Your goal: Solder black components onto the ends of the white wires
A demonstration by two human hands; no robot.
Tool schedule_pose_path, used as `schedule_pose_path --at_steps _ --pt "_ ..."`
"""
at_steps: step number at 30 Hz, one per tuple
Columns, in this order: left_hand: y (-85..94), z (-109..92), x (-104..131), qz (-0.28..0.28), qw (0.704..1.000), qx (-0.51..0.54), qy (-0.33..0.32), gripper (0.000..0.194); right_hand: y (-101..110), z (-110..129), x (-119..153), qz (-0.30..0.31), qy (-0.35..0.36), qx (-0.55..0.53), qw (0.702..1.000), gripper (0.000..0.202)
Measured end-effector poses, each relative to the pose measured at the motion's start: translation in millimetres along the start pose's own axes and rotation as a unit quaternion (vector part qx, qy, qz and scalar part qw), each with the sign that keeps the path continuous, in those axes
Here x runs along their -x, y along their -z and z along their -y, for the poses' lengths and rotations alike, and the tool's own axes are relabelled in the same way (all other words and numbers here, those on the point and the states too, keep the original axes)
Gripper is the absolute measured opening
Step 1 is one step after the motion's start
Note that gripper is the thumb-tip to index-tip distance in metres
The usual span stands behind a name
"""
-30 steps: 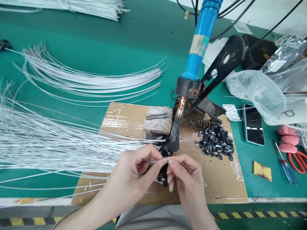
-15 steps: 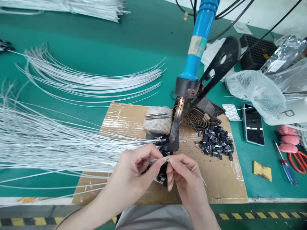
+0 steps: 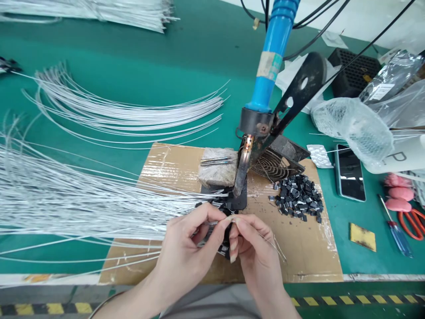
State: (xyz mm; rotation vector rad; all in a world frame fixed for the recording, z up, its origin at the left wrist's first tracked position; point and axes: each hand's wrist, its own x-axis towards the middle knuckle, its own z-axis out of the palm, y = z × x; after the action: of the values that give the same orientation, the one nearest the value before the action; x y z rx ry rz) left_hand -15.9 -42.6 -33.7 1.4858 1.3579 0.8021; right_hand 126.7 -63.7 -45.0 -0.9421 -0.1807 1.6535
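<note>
My left hand [image 3: 189, 248] is closed in a pinch at the front of the cardboard, on a white wire whose end is hidden by the fingertips. My right hand [image 3: 259, 248] meets it tip to tip, thumb and forefinger pinched together on thin wire [image 3: 280, 253]; its loose ends stick out to the right. Under both hands lies a cluster of small black parts [image 3: 225, 249], partly covered. Just beyond the fingers, the soldering iron [image 3: 241, 175] points down from its black bracket [image 3: 300, 95], its blue handle uppermost.
White wires [image 3: 99, 195] spread from the left onto the cardboard [image 3: 259, 270]. Another wire bundle [image 3: 133, 117] lies behind. Right of the iron are a fan [image 3: 277, 161], a pile of black pieces [image 3: 297, 197], a phone [image 3: 351, 173], a yellow sponge [image 3: 363, 237] and a screwdriver [image 3: 398, 235].
Both hands stay pinched together at nearly the same spot. The left hand and wrist have shifted slightly right, and the wire ends beyond my right hand look more spread.
</note>
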Motion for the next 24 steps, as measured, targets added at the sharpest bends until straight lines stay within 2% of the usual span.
schedule_pose_path --at_steps 8,14,20,24 --pt "-4.4 6.5 0.2 -0.022 0.999 0.023 -0.036 0.023 -2.5 -1.1 0.8 -0.008 0.015 -0.001 1.000 0.023" --pt "-4.0 -2.6 -1.9 -0.056 0.997 0.058 0.009 0.018 -1.4 1.9 -0.5 -0.004 0.035 0.031 0.999 0.027" --pt "2.4 -3.9 -2.7 -0.022 0.998 0.050 0.009 0.016 2.8 -0.8 -0.5 -0.007 0.067 0.082 0.994 0.019" --pt "1.5 -1.7 -1.6 -0.028 0.998 0.049 -0.019 0.017 4.0 -0.6 0.1 -0.010 0.083 0.100 0.991 0.016"
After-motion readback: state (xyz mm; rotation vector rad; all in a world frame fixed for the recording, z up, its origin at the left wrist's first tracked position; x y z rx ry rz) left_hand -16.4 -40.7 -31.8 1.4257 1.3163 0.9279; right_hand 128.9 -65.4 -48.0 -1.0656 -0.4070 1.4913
